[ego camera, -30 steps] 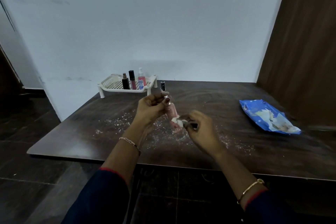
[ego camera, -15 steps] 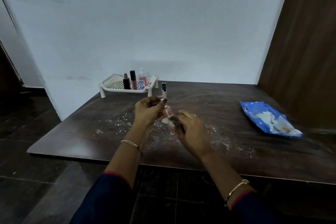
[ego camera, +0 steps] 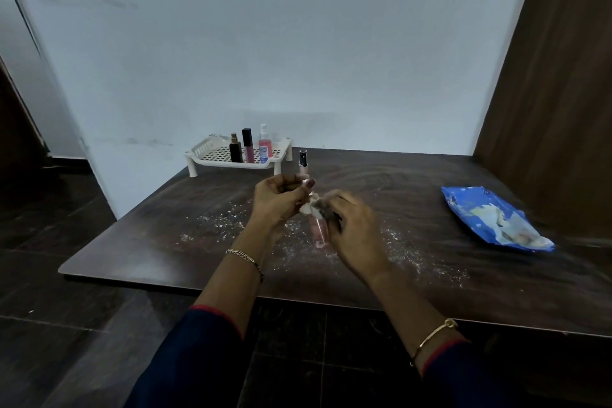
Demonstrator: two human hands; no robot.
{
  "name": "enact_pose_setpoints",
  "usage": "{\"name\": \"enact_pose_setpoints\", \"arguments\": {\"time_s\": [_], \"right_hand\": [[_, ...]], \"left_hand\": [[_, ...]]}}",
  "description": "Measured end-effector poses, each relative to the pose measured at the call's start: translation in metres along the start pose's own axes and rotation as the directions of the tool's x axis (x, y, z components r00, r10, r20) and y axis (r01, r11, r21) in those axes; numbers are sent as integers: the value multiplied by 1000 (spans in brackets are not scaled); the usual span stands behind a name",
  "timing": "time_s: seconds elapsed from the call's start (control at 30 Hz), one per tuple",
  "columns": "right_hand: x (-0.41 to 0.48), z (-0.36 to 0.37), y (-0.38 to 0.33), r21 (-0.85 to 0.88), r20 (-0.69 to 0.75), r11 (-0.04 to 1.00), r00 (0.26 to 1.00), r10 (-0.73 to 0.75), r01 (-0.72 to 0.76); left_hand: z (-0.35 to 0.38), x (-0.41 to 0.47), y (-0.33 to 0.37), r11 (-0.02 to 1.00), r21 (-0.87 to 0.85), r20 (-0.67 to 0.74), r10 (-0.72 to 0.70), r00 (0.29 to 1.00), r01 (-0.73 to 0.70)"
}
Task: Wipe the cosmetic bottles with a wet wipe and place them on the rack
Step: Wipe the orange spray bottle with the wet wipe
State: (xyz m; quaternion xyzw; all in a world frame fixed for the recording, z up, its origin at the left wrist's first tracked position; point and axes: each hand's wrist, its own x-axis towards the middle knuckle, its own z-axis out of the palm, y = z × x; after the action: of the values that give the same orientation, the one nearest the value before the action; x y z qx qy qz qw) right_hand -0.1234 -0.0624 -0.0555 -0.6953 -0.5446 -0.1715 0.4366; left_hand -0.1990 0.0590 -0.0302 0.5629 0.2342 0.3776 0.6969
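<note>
Glass or hard plastic, I'd guess: the slim pink bottle (ego camera: 319,232) looks light, stiff and slick once wet, so its top end seems the safest hold. The left hand (ego camera: 280,200) pinches that top with curled fingers (ego camera: 291,182), the right hand (ego camera: 356,225) curls the wet wipe (ego camera: 309,208) round the upper body, and the bottle hangs between them above the table (ego camera: 132,242), well apart from the rack (ego camera: 228,165).

Navy sleeves (ego camera: 198,358) edged red; chain bracelet (ego camera: 245,258) left, gold bangle (ego camera: 433,333) right.
</note>
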Motion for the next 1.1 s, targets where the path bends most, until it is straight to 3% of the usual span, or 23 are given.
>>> {"name": "enact_pose_setpoints", "arguments": {"time_s": [0.23,0.3,0.37,0.43,0.5,0.6,0.7,1.1], "right_hand": [[-31,6,18,2,189,1000,982,-25,25],[-33,7,21,22,132,999,991,36,-39],[-30,8,24,66,-13,973,975,223,-222],[-20,5,21,269,-47,846,872,488,-460],[-7,0,13,535,90,602,749,657,-592],[10,-6,0,754,261,285,669,696,-592],[20,-9,-7,824,318,149,665,676,-546],[24,-14,-27,837,281,219,738,614,-501]], "left_hand": [[-16,6,14,994,-112,-72,-12,997,4],[-18,7,20,991,-137,-65,-6,998,-3],[-21,7,25,985,-173,-24,9,1000,-13],[-23,4,28,973,-230,58,26,998,-12],[-24,0,29,959,-284,169,54,984,-4],[-25,-3,27,947,-320,314,87,945,19],[-24,-6,25,937,-345,359,90,929,43],[-16,-8,16,783,-599,339,61,939,166]]}}
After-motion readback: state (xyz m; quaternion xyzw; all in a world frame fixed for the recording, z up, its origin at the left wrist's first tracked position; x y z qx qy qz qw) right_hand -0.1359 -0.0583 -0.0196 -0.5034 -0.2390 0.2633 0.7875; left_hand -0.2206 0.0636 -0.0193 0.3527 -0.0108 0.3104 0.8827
